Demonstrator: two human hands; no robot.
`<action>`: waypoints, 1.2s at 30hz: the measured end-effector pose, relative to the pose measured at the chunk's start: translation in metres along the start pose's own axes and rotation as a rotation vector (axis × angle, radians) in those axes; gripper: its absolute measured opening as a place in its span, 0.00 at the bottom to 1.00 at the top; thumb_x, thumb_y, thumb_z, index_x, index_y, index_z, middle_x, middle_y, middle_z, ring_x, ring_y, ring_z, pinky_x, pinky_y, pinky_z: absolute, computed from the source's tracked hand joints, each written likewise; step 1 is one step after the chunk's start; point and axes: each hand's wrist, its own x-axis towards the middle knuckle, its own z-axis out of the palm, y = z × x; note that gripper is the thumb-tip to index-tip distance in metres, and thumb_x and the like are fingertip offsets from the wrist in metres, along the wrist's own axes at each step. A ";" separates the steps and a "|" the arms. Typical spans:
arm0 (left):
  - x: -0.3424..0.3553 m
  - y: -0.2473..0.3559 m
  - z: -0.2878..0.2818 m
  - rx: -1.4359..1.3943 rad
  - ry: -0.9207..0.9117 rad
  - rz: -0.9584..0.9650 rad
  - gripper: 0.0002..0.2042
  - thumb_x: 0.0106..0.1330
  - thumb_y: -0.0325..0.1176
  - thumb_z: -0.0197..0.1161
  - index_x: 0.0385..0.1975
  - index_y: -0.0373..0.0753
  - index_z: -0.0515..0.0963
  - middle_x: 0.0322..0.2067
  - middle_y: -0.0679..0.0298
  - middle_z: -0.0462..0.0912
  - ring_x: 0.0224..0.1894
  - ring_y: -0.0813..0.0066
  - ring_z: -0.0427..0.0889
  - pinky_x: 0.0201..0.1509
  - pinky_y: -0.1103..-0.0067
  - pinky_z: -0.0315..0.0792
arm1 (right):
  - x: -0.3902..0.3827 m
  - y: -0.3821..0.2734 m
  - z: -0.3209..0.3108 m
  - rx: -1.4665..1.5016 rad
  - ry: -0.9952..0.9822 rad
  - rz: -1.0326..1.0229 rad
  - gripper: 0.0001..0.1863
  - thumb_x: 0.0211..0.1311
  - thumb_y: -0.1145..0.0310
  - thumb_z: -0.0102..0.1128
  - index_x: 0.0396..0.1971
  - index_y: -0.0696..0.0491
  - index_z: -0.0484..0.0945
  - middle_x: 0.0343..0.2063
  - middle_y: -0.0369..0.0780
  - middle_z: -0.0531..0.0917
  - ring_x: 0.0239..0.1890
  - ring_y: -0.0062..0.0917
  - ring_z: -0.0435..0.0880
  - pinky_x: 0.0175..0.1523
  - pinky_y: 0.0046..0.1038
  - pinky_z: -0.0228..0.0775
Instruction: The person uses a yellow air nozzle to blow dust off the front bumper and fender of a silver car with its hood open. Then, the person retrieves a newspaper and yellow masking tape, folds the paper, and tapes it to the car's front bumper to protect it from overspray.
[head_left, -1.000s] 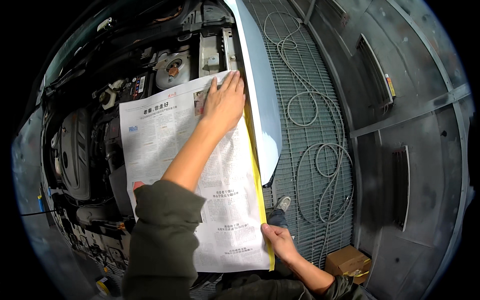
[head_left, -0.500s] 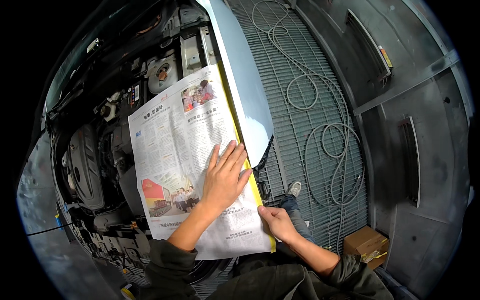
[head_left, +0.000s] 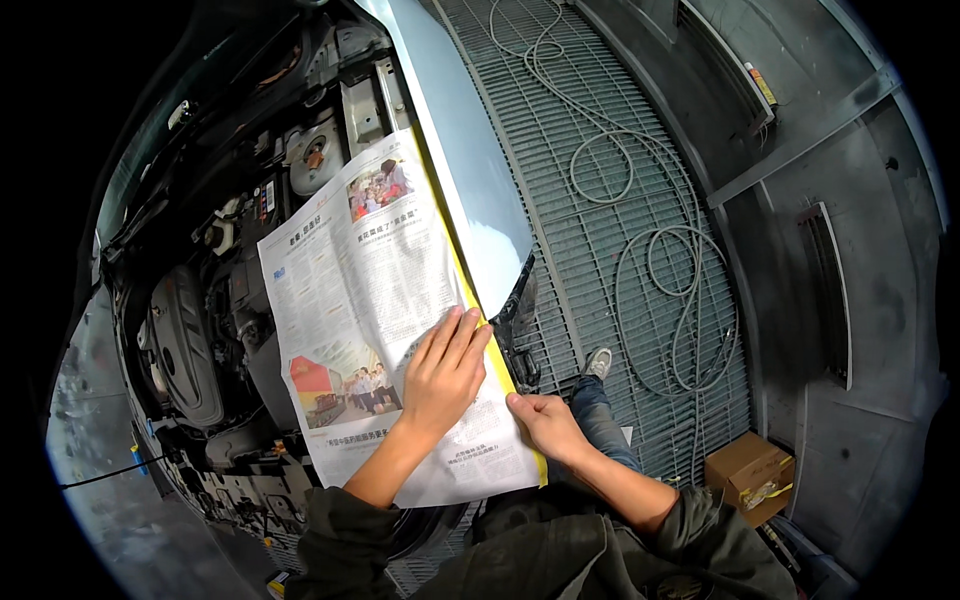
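A printed newspaper sheet point(head_left: 330, 300) lies over the right side of an open engine bay, a strip of yellow masking tape point(head_left: 446, 232) along its right edge. My left hand point(head_left: 447, 368) rests flat on the sheet, fingers stretched out, their tips near the taped edge. Lower down, my right hand point(head_left: 548, 424) pinches that taped edge between thumb and fingers. Beside the upper part of the tape runs a pale blue car fender point(head_left: 462, 140). The sheet's lower end hangs over the front of the car, close to my body.
Left of the paper sits a dark engine cover point(head_left: 183, 345) among engine parts. On the grated floor point(head_left: 560, 290) to the right lies a coiled grey hose point(head_left: 622, 250). A cardboard box point(head_left: 742, 478) stands by the metal wall point(head_left: 790, 300), which carries slotted vents.
My left hand's fingers have drawn closer together near the taped edge. My right hand still grips the edge. The whole view has shifted slightly.
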 end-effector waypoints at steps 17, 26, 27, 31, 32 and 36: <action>-0.055 0.044 0.001 0.113 -0.264 0.164 0.21 0.62 0.36 0.58 0.55 0.35 0.77 0.64 0.59 0.69 0.72 0.63 0.58 0.73 0.61 0.50 | -0.022 0.008 -0.037 0.072 -0.052 0.099 0.27 0.67 0.46 0.56 0.25 0.58 0.83 0.18 0.34 0.81 0.20 0.15 0.73 0.26 0.20 0.63; -0.107 0.090 0.016 0.121 -0.465 0.132 0.25 0.67 0.44 0.54 0.58 0.34 0.73 0.64 0.55 0.69 0.71 0.64 0.59 0.74 0.67 0.50 | -0.010 0.001 -0.097 0.184 -0.034 0.192 0.18 0.71 0.56 0.51 0.30 0.53 0.81 0.24 0.32 0.83 0.20 0.12 0.72 0.22 0.17 0.58; -0.110 0.095 0.019 0.057 -0.467 0.120 0.24 0.66 0.44 0.55 0.57 0.34 0.73 0.63 0.54 0.69 0.70 0.63 0.60 0.74 0.67 0.50 | -0.006 -0.002 -0.103 0.192 -0.051 0.190 0.18 0.71 0.56 0.51 0.30 0.53 0.81 0.24 0.32 0.83 0.20 0.12 0.72 0.22 0.17 0.58; -0.105 0.120 0.010 -0.260 -0.346 -0.219 0.12 0.61 0.36 0.66 0.42 0.41 0.81 0.41 0.60 0.84 0.42 0.65 0.84 0.46 0.73 0.77 | 0.010 -0.014 -0.124 0.131 -0.144 0.190 0.16 0.71 0.59 0.50 0.30 0.53 0.81 0.23 0.32 0.82 0.20 0.13 0.72 0.22 0.17 0.59; -0.097 0.126 0.003 -0.321 -0.361 -0.352 0.10 0.60 0.34 0.67 0.39 0.42 0.83 0.36 0.62 0.85 0.35 0.66 0.85 0.40 0.74 0.79 | 0.013 -0.020 -0.131 0.106 -0.160 0.189 0.16 0.71 0.59 0.50 0.30 0.53 0.81 0.23 0.32 0.82 0.19 0.13 0.72 0.22 0.17 0.58; -0.017 0.118 0.000 -0.333 0.238 -0.811 0.07 0.59 0.35 0.69 0.27 0.39 0.83 0.25 0.60 0.84 0.23 0.62 0.82 0.27 0.75 0.74 | 0.031 -0.031 -0.157 0.050 -0.272 0.074 0.15 0.71 0.61 0.50 0.30 0.54 0.81 0.22 0.32 0.81 0.20 0.11 0.71 0.22 0.17 0.57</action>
